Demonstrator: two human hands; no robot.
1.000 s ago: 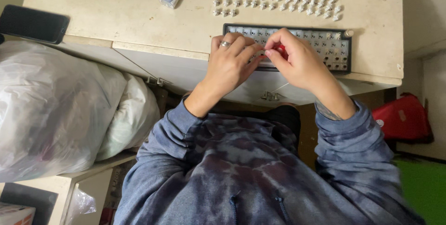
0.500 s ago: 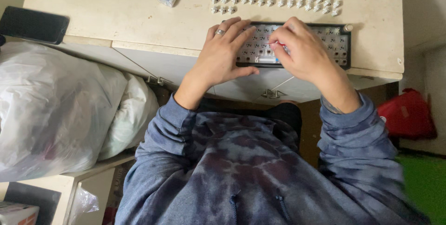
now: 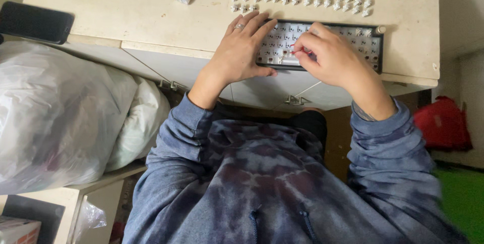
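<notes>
Both hands forward, arms bent, sleeves down to the wrists.

The left hand (image 3: 241,52) lies flat, palm down, fingers spread and pointing ahead, with a ring on one finger. The right hand (image 3: 330,57) is curled, its fingertips (image 3: 301,48) pinched together, apparently around something thin and red, though the grip is too small to read clearly. The two forearms angle inward, hands close beside each other without touching.

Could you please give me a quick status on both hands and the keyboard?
Left hand flat, steadying keyboard. Right hand pinching small red tool over switches. Nothing in the way.
</notes>
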